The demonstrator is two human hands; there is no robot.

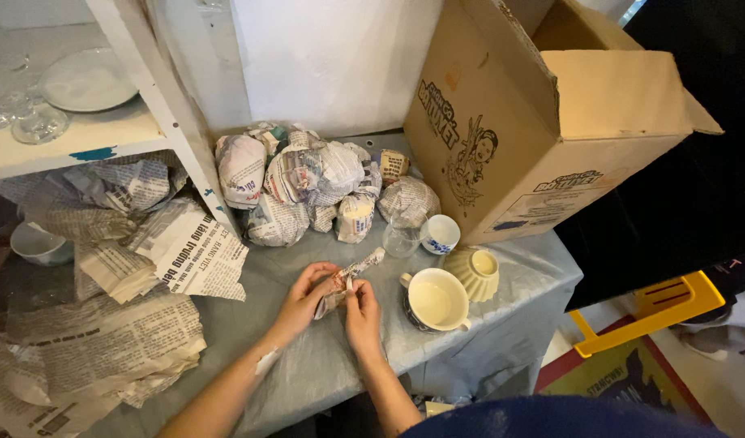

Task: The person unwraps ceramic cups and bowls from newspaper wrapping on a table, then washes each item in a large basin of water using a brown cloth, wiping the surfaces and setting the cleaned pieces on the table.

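Grey-covered table [308,357] bears wrapped bundles [308,182]; cups [435,298]; box [543,113].

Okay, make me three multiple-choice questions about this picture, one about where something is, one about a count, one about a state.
1. Where is the cardboard box?
A. right of the wrapped bundles
B. on the shelf
C. on the floor

2. How many unwrapped cups stand right of the hands?
A. one
B. three
C. six

3. The small bundle in the hands is
A. bare
B. wrapped in newspaper
C. in the box

Answers: 1 A, the box sits beside the bundles. 2 B, large cup, ribbed cup, small cup. 3 B, left hand and right hand grip printed paper.
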